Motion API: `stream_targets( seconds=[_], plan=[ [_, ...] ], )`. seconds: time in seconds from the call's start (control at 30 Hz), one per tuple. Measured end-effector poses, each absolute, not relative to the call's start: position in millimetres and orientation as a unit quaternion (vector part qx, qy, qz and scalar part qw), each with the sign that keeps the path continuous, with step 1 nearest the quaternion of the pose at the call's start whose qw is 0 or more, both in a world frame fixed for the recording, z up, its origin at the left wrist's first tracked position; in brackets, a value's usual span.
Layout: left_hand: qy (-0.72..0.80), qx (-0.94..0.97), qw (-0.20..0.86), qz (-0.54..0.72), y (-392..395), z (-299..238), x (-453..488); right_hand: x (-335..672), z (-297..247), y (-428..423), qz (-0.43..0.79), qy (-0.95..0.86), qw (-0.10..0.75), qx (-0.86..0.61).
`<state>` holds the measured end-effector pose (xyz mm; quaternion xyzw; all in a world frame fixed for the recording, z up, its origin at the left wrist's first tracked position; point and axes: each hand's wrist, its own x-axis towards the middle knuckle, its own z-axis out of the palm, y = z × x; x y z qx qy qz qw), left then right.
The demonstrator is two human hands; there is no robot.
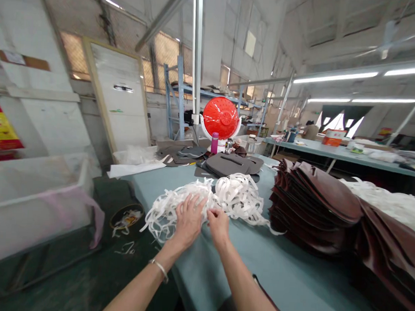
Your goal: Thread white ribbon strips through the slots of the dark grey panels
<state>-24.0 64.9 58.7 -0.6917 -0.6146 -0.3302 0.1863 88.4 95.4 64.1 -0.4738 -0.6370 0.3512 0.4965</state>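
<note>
Two tangled heaps of narrow white strips lie on the blue-green table [251, 253]. My left hand [190, 216] rests on the left heap of white strips [164, 208], fingers spread and extended. Just right of it, my right hand [219, 222] has its fingertips pinched together at the edge of the heaps; what is between them, if anything, is too small to make out. The right heap of white strips [242, 196] sits beyond my right hand, with one loose strip trailing right.
Stacked dark brown leather-like pieces [312, 201] rise at the right. Grey flat pieces [227, 164], a pink bottle [214, 142] and a red round heater-like device [221, 118] stand behind. A white bin [37, 198] is at the left. Far right, a person [311, 131] is by another table.
</note>
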Motion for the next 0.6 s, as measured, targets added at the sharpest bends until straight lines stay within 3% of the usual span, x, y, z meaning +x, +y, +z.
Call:
stream_targets(
  seconds=[0.27,0.6],
  plan=[
    [-0.662,-0.687,0.112,-0.28,94.5,36.5,-51.1,223.8,47.7,-23.1,0.372,-0.592,0.4,-0.592],
    [-0.676,-0.689,0.048,-0.256,101.0,39.3,-68.6,290.5,41.1,-124.3,0.315,-0.565,0.317,-0.694]
  ],
)
